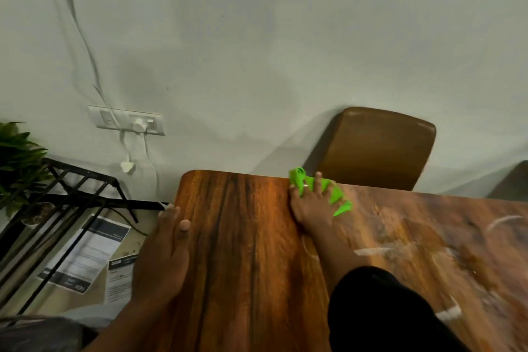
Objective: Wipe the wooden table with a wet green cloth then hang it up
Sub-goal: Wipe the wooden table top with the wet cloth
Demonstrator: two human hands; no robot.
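Your right hand (308, 208) presses the green cloth (335, 194), fingers spread, at the bench's (243, 251) far edge. Sweep firmly toward the smeared right side, with your left hand (168, 240) resting flat on the left edge.

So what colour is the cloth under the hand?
Bright green. The cloth shows best in the head view, poking out between the right hand's spread fingers.

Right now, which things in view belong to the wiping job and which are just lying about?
Job: green cloth under right hand; wooden table; left hand resting on its edge.
Lying about: chair, plant, black rack, papers, wall socket.
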